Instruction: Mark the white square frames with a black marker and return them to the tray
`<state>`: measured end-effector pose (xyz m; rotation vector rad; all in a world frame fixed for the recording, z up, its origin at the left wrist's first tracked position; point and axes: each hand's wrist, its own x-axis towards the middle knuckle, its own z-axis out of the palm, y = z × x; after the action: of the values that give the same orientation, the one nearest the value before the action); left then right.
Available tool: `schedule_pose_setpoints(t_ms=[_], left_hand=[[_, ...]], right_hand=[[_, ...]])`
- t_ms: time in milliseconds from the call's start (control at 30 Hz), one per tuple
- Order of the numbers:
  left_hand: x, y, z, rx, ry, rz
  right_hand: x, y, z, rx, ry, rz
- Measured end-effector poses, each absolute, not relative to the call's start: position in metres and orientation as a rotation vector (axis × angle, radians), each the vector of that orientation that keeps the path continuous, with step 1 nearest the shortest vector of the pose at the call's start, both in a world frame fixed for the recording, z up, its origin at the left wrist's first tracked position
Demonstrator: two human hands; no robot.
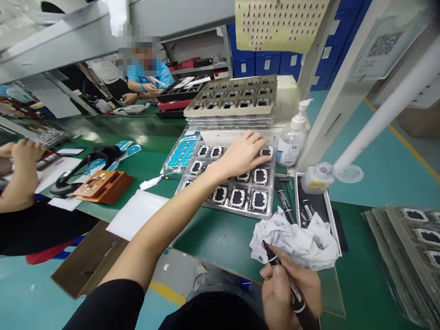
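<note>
My left hand point(242, 153) stretches over the clear plastic tray point(228, 211). Its thumb and fingers are apart around a small silver-and-black square frame point(266, 151) in the far right pocket; I cannot tell whether they grip it. More of these frames, such as one in the near right corner point(259, 200), sit in the tray's pockets, some hidden under my arm. Low on the right, my right hand point(292, 288) is closed on a black marker pen point(296, 298), its dark tip pointing up and left. A crumpled white cloth point(295, 238) lies just beyond that hand.
Behind the tray rise stacked trays point(230, 110). A pump bottle point(291, 140) and a white box point(332, 224) with pens flank it on the right. Left are blue stickers point(182, 150) and an orange fixture point(103, 185). A co-worker's arm point(24, 172) is at far left.
</note>
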<state>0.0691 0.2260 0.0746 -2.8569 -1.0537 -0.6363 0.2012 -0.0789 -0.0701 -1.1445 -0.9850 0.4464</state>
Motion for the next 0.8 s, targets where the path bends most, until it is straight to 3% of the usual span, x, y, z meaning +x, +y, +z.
schedule_pose_setpoints(t_ms=[100,233,333,467,633,800], left_hand=[[0.067,0.220,0.078,-2.874,-1.091,-0.669],[0.035,0.145,0.078,-2.837,-1.314,-1.270],[0.006,0.067,0.059,-2.649,-2.051,-1.953],[-0.021,-0.006,0.019,-1.643,-2.964,-2.763],[-0.030,-0.015,0.002,-1.066,-2.875,-3.267],[-0.022,-0.002,0.006,-0.586,-2.724,-3.489]], right_hand=[[0.205,-0.079,-0.073,-1.122,-0.977,0.496],[0.208,-0.077,-0.074,-1.075,-0.988,0.515],[0.208,-0.077,-0.070,-1.089,-0.959,0.532],[0.208,-0.085,-0.060,-1.191,-0.911,0.647],[0.209,-0.087,-0.059,-1.254,-0.913,0.683],[0.204,-0.074,-0.063,-1.209,-0.906,0.536]])
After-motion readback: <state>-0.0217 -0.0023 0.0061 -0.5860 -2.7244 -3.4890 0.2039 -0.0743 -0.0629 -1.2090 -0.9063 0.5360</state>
